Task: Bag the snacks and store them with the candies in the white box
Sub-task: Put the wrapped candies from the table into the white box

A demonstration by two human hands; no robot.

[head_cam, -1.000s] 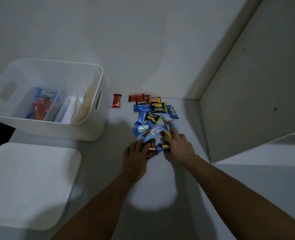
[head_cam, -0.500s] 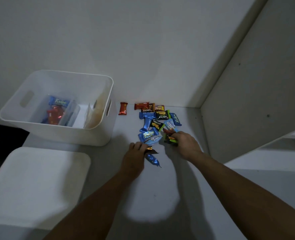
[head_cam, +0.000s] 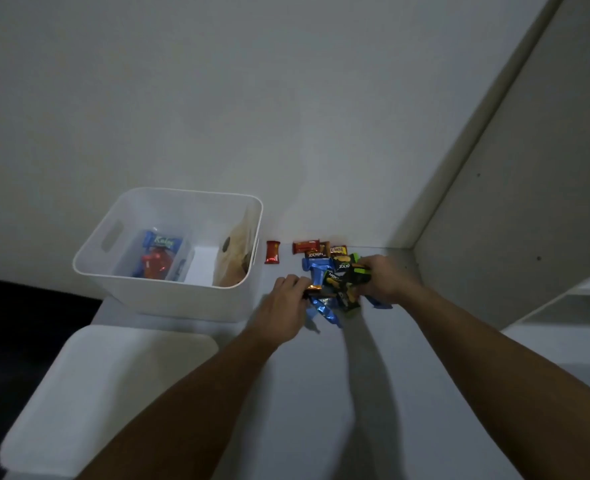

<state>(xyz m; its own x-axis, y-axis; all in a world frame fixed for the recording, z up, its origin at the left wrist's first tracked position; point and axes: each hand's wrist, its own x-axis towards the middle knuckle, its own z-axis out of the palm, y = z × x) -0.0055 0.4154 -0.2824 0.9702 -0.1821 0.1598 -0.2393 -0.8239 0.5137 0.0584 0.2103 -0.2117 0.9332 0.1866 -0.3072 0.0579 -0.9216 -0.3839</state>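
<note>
Head view: both hands now scoop snacks (head_cam: 342, 278) together.

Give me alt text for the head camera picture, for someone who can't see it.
Two bare hands, left hand and right hand, gather a pile of wrapped snacks on a white surface. To their left sits an open white box holding bagged candies, its lid lying nearer.

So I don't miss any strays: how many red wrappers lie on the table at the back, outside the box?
2: a lone red wrapper beside the white box, and another behind the pile. More may be hidden under the hands.
</note>
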